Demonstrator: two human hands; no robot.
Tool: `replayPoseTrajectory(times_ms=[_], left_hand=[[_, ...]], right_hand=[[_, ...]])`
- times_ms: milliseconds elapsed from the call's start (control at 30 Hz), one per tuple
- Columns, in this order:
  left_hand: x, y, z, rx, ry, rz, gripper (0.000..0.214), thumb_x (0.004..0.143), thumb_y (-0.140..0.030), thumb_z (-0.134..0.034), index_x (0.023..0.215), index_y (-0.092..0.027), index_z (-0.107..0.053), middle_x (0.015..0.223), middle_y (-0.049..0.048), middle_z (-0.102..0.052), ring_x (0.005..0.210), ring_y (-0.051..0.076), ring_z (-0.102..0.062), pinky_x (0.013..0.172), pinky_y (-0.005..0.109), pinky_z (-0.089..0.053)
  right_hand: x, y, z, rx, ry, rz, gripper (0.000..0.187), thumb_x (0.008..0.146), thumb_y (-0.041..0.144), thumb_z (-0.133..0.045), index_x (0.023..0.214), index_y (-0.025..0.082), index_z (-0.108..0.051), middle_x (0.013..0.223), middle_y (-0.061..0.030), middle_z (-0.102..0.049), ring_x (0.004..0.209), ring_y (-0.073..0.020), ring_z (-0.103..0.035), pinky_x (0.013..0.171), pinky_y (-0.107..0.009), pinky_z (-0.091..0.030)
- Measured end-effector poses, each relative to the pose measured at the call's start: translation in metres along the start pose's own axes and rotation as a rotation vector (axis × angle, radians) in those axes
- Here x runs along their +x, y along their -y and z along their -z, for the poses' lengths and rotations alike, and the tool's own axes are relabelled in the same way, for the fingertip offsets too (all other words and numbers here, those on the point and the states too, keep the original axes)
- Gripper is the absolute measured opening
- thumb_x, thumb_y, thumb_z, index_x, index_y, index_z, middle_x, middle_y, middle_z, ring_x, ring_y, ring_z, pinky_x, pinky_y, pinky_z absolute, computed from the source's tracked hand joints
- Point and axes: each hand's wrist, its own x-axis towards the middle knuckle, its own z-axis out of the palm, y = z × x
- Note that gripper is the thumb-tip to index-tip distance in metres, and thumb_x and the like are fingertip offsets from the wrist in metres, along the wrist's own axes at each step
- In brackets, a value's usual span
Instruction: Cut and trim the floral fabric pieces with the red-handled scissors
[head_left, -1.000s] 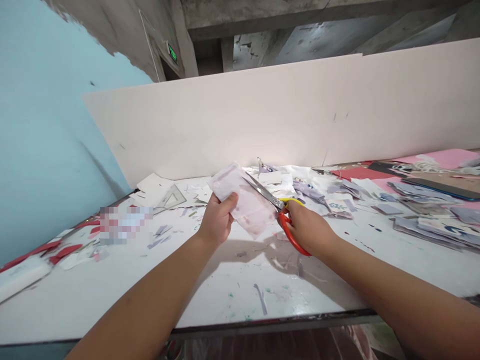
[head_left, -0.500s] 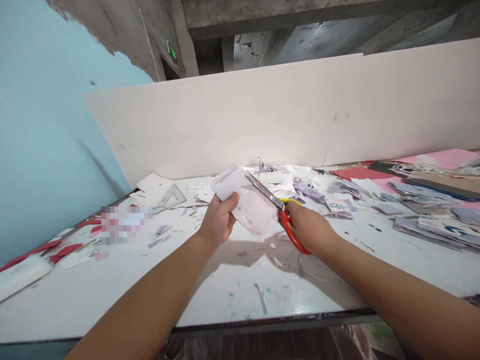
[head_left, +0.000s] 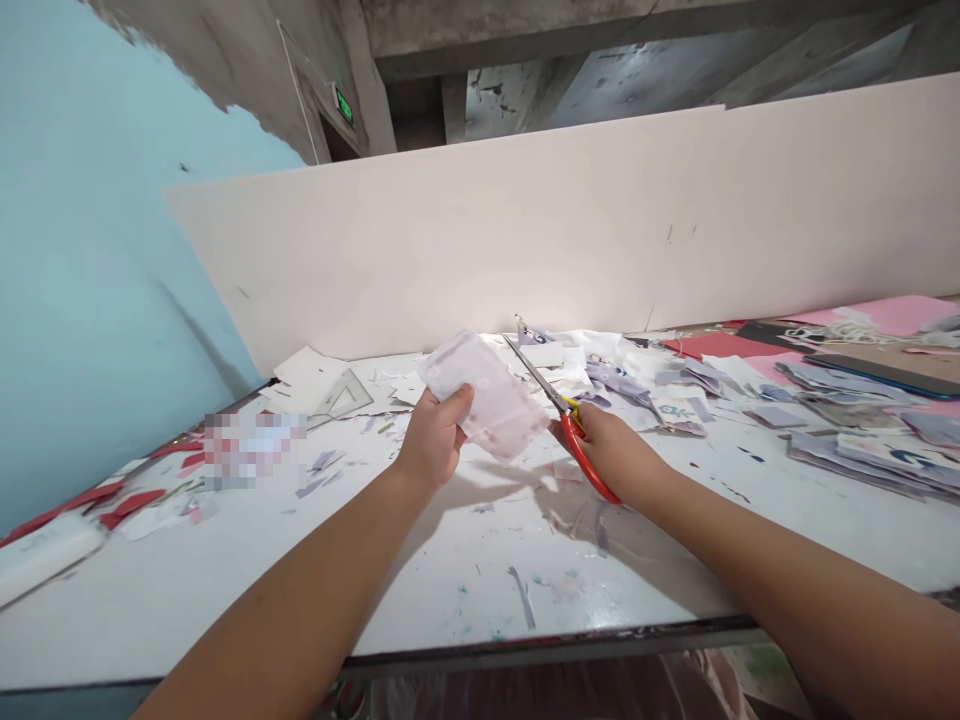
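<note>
My left hand pinches the left side of a pale pinkish-white sheet, thumb on top, holding it tilted above the table. Whether the sheet is paper or thin fabric I cannot tell. In my right hand is a pair of scissors with red and yellow handles. Their blades look closed and point up and away, just right of the sheet's edge and apart from it. Under both hands, thin offcuts and a shadow lie on the white table.
Behind the hands lie crumpled scraps. Stacked grey-and-white pieces, a dark flat device and pink sheets are on the right. A set square and red scraps sit left. A white board stands along the back.
The scissors have come off the sheet: their blades, earlier over its right part, now stand clear to the right and look closed. The sheet's lower right edge sits slightly higher.
</note>
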Motion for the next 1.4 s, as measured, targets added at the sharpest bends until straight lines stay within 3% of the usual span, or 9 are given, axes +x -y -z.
replayPoseTrajectory(times_ms=[167,300,433,567,733,867,1133,1400], left_hand=[[-0.001,0.003,0.0,0.212,-0.012,-0.052,0.039,0.068,-0.036,-0.064,0.103,-0.02,-0.054,0.095,0.006,-0.065,0.087,0.021,-0.06,0.076,0.037,-0.047],[-0.005,0.011,0.0,0.398,0.12,-0.062,0.039,0.068,-0.039,-0.064,0.101,-0.02,-0.056,0.095,0.0076,-0.065,0.085,0.022,-0.06,0.073,0.035,-0.047],[-0.008,0.016,-0.001,0.464,0.191,-0.032,0.038,0.069,-0.042,-0.062,0.099,-0.019,-0.057,0.087,0.0069,-0.065,0.072,0.019,-0.06,0.065,0.033,-0.048],[-0.009,0.015,-0.001,0.461,0.213,0.018,0.039,0.07,-0.045,-0.06,0.099,-0.02,-0.053,0.083,0.0059,-0.064,0.062,0.016,-0.059,0.053,0.027,-0.047],[-0.011,0.012,-0.002,0.439,0.231,0.042,0.057,0.067,-0.04,-0.064,0.116,-0.025,-0.039,0.088,0.0059,-0.065,0.067,0.017,-0.061,0.056,0.029,-0.049],[-0.012,0.013,-0.003,0.433,0.278,0.06,0.049,0.067,-0.034,-0.066,0.11,-0.024,-0.046,0.104,0.0092,-0.061,0.082,0.022,-0.062,0.065,0.034,-0.051],[-0.016,0.008,-0.006,0.452,0.334,0.114,0.043,0.067,-0.03,-0.066,0.107,-0.021,-0.05,0.1,0.0082,-0.063,0.081,0.022,-0.062,0.067,0.036,-0.051],[-0.012,0.002,0.0,0.483,0.364,0.184,0.047,0.069,-0.03,-0.064,0.113,-0.025,-0.05,0.095,0.0057,-0.065,0.079,0.021,-0.062,0.068,0.035,-0.05]], right_hand=[[0.004,-0.004,-0.008,0.644,0.045,0.025,0.03,0.08,0.048,-0.045,0.073,0.019,-0.044,0.064,0.0,-0.054,0.055,-0.0141,-0.057,0.052,-0.026,-0.046],[0.002,-0.001,-0.009,0.949,0.117,0.082,0.029,0.076,0.046,-0.055,0.073,0.018,-0.05,0.069,-0.0009,-0.058,0.066,-0.0145,-0.06,0.064,-0.028,-0.051],[-0.001,0.002,-0.007,0.938,0.268,0.092,0.026,0.067,0.039,-0.065,0.066,0.018,-0.051,0.056,0.0032,-0.054,0.052,-0.0117,-0.055,0.058,-0.027,-0.049],[-0.002,0.002,-0.006,0.868,0.291,0.12,0.023,0.064,0.031,-0.067,0.062,0.017,-0.049,0.055,0.003,-0.055,0.052,-0.0122,-0.056,0.055,-0.026,-0.046],[0.002,-0.002,-0.013,0.954,0.163,0.066,0.021,0.062,0.024,-0.068,0.067,0.018,-0.047,0.055,0.0054,-0.054,0.051,-0.0111,-0.055,0.053,-0.024,-0.043],[0.003,-0.005,-0.019,1.038,0.116,0.009,0.023,0.061,0.024,-0.07,0.07,0.02,-0.048,0.059,0.0065,-0.054,0.054,-0.0112,-0.056,0.056,-0.025,-0.045],[0.004,0.005,-0.014,1.293,-0.07,-0.104,0.025,0.056,0.024,-0.072,0.066,0.02,-0.05,0.055,0.0069,-0.051,0.047,-0.008,-0.049,0.048,-0.021,-0.044],[0.012,0.001,-0.003,1.319,-0.185,-0.026,0.019,0.059,0.026,-0.07,0.062,0.019,-0.052,0.051,0.0057,-0.051,0.047,-0.0091,-0.051,0.049,-0.022,-0.046]])
